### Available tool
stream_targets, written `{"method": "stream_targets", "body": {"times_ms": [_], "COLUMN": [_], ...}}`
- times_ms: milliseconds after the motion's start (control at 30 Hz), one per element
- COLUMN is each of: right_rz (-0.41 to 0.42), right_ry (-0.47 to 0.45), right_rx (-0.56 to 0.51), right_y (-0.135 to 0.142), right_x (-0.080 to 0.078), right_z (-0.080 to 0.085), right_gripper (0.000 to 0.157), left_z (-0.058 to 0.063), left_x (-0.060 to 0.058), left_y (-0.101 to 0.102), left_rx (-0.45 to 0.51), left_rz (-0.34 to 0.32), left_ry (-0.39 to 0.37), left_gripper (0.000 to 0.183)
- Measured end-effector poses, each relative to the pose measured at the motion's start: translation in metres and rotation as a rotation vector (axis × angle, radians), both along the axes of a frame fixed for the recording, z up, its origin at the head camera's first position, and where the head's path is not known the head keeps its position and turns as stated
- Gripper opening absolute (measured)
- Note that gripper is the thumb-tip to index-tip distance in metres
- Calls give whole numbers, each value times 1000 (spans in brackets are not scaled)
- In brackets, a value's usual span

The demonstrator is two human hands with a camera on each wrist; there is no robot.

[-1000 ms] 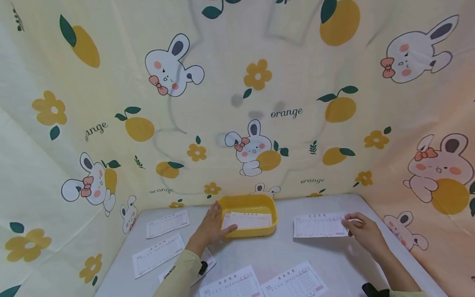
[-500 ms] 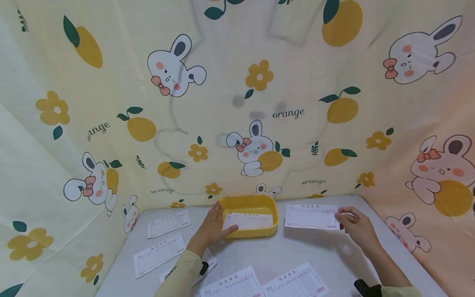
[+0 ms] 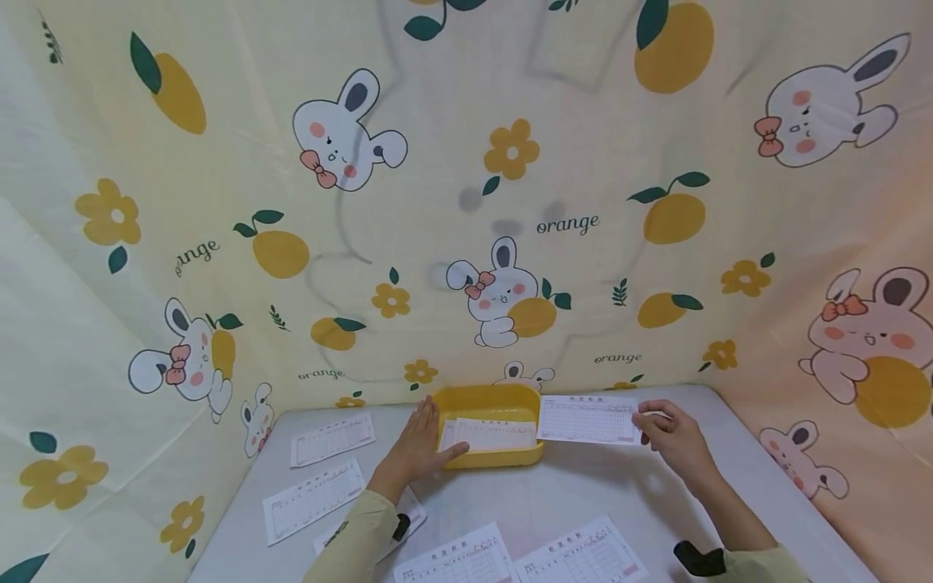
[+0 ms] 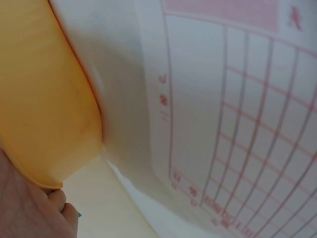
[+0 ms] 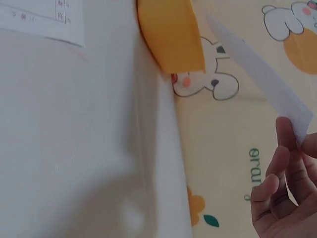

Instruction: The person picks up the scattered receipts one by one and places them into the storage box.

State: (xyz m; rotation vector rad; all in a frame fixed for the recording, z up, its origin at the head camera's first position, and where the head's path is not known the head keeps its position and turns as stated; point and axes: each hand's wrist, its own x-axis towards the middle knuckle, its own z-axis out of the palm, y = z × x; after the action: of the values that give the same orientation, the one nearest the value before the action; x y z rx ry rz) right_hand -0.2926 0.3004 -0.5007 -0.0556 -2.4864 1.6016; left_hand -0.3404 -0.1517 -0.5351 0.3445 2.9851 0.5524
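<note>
A yellow plastic tray (image 3: 481, 459) stands at the back of the table, with printed receipts (image 3: 496, 435) lying inside. My left hand (image 3: 417, 445) rests against its left side, fingers straight along the wall and thumb over the front corner. In the left wrist view the fingers (image 4: 57, 199) touch the tray's end. My right hand (image 3: 678, 441) pinches another receipt (image 3: 586, 421) by its right edge between thumb and fingers. That receipt is raised above the table, its left edge at the tray's right rim. The right wrist view shows it tilted, almost edge-on (image 5: 262, 74).
Loose receipts lie on the white table: one at back left (image 3: 332, 440), one below it (image 3: 313, 501), another partly under the left forearm (image 3: 408, 512), and two at the front (image 3: 455, 559), (image 3: 579, 555). A patterned curtain (image 3: 437, 202) stands behind the table and at both sides.
My right hand has carried the receipt leftward and slightly up, from right of the tray to its right rim. My left hand has stayed on the tray.
</note>
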Motion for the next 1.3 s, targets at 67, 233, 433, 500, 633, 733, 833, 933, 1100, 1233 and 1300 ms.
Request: {"method": "stream_targets", "body": {"times_ms": [67,233,433,500,633,733,833,933,1100,1233,1300], "right_rz": [2,13,38,46,64,75,84,92,98,108,115], "right_ry": [0,6,15,24,45,45,39,39,36,2,-13], "right_rx": [8,-4,-41,-47,-56,-64,-79,-91,-103,-105,-102], "right_y": [-4,-14,-26,-30,-37,-41,-45,-51,-63,-73,-77], "right_x": [-2,-8,-14,-16,-20,-23,-26,-29,-34,-37,-39], "right_z": [0,0,0,0,0,-2,-4,-4,-3,-3,-3], "right_gripper": [38,35,32,31,29,27,26,25,25,26,27], "left_z": [0,1,0,1,1,2,2,2,3,3,3], "left_x": [1,1,0,-1,-2,-1,-1,-1,-1,-1,-1], "left_y": [1,1,1,1,1,1,1,1,1,1,1], "left_rx": [-1,-8,-11,-18,-20,-19,-16,-21,-37,-34,-33], "left_rz": [1,1,-3,-2,7,7,0,-3,7,5,7], "left_ry": [-1,3,8,8,3,0,-1,1,1,0,-1], "left_gripper": [118,116,116,116,116,116,117,116,117,118,118]}}
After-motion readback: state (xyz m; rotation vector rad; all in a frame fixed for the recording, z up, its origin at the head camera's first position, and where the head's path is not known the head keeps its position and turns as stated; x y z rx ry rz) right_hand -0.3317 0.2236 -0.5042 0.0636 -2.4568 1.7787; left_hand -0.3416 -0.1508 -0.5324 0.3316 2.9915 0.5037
